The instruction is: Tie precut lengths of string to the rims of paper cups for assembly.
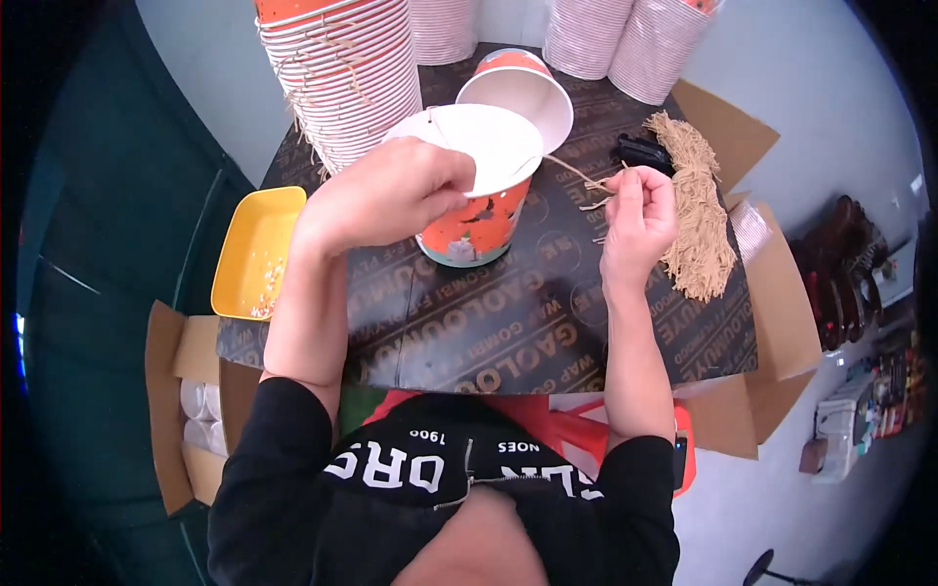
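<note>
An orange paper bucket (479, 227) with a white inside stands upright on the dark table. My left hand (405, 186) is closed on its near left rim, thumb outside and the other fingertips hidden inside. To the right, my right hand (640, 210) pinches the end of a tan twine cord (576, 170), which runs taut to the bucket's right rim. A bit of cord also shows at the rim's far left. Just behind, a second paper bucket (537, 98) lies tipped with its white mouth facing me.
Left of the buckets rises a tall stack of nested buckets (337, 83) with cords hanging out. A yellow tray (227, 259) holds small bits. A bundle of tan cords (696, 210) lies right, beside a black object (642, 151). Wrapped stacks (586, 39) line the back; cardboard boxes (166, 400) flank the table.
</note>
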Motion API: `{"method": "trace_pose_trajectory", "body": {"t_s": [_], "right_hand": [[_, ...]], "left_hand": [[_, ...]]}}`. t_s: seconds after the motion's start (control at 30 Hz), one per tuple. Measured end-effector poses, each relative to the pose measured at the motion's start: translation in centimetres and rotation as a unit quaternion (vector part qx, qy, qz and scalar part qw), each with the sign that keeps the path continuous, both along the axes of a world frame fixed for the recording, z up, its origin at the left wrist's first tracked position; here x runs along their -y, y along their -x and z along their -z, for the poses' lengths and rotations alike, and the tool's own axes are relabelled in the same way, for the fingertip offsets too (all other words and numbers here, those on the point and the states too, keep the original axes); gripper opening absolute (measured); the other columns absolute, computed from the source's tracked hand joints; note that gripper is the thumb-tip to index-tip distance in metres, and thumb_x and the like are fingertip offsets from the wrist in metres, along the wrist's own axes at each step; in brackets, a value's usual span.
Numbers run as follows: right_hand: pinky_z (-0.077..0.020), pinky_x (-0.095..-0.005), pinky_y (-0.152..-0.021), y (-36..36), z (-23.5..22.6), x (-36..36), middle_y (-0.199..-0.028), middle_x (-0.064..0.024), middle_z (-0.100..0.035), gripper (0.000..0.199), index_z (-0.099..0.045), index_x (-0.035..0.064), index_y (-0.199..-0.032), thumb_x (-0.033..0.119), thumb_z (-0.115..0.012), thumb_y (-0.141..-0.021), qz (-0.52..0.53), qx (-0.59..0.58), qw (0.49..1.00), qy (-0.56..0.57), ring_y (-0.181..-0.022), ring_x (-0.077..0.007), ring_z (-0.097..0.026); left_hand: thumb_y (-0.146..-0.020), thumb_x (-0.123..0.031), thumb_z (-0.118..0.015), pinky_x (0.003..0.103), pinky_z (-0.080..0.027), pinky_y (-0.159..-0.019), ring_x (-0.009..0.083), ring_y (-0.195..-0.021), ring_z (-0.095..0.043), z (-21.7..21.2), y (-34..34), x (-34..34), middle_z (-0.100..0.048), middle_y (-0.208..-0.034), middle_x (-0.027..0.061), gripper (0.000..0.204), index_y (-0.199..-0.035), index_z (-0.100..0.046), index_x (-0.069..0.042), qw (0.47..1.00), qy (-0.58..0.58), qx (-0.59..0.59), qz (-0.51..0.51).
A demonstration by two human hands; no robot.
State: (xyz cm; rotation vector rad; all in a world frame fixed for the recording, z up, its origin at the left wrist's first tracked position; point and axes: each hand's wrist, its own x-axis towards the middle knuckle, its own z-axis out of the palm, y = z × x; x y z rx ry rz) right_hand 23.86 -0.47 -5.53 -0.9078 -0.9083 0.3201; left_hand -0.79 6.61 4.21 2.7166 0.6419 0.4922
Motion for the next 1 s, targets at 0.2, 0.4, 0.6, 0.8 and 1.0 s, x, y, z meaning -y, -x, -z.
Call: {"method": "trace_pose_trajectory", "body": {"t_s": [0.2,0.4,0.6,0.8,1.0], "right_hand": [[-0.04,-0.0209,-0.059,3.0,-0.3,1.1,-0.11,-0.0097,-0.051,0.015,-0.061,-0.0002,-0.085,-0.011,-0.067,-0.077,0.093,0.3,0.948,-0.05,-0.075,-0.0097,-0.049],[-0.0478,-0.0322,-0.079,4.1,0.3,1.0,-0.106,-0.015,-0.053,0.019,-0.059,-0.0005,-0.083,-0.013,-0.068,-0.071,0.074,0.332,0.938,-0.067,-0.093,-0.0238,-0.055],[-0.0475,-0.0325,-0.077,4.3,0.0,1.1,-0.1,-0.0137,-0.054,0.021,-0.058,-0.0004,-0.082,-0.013,-0.069,-0.07,0.072,0.354,0.93,-0.068,-0.09,-0.0243,-0.055],[-0.0476,-0.0321,-0.074,4.3,0.1,1.0,-0.097,-0.0133,-0.053,0.021,-0.055,-0.0004,-0.079,-0.013,-0.068,-0.07,0.064,0.361,0.928,-0.065,-0.088,-0.0239,-0.055],[-0.0477,-0.0314,-0.07,4.5,-0.1,1.0,-0.095,-0.013,-0.053,0.02,-0.054,-0.0006,-0.078,-0.013,-0.068,-0.07,0.064,0.368,0.926,-0.053,-0.084,-0.0233,-0.055]], "left_hand": [[-0.084,-0.007,-0.065,0.039,-0.048,-0.064,0.0326,-0.07,-0.061,0.2,-0.5,0.0,-0.061,-0.072,0.0169,0.009,-0.085,-0.059,0.001,1.0,-0.006,0.029,-0.006],[-0.084,-0.007,-0.066,0.039,-0.048,-0.063,0.0319,-0.069,-0.062,0.7,-1.2,0.4,-0.062,-0.072,0.0162,0.01,-0.083,-0.06,0.001,0.999,-0.012,0.035,-0.001],[-0.083,-0.006,-0.066,0.039,-0.048,-0.061,0.031,-0.067,-0.062,1.0,-1.7,0.7,-0.062,-0.07,0.0154,0.009,-0.082,-0.061,0.0,0.999,-0.015,0.035,-0.002],[-0.083,-0.008,-0.067,0.039,-0.048,-0.061,0.0315,-0.067,-0.063,1.1,-1.8,0.9,-0.062,-0.07,0.0156,0.009,-0.082,-0.061,0.0,0.999,-0.023,0.03,-0.004],[-0.083,-0.008,-0.066,0.04,-0.047,-0.061,0.0318,-0.067,-0.062,1.1,-1.8,1.0,-0.061,-0.07,0.0158,0.009,-0.082,-0.062,0.0,0.999,-0.022,0.027,-0.005]]}}
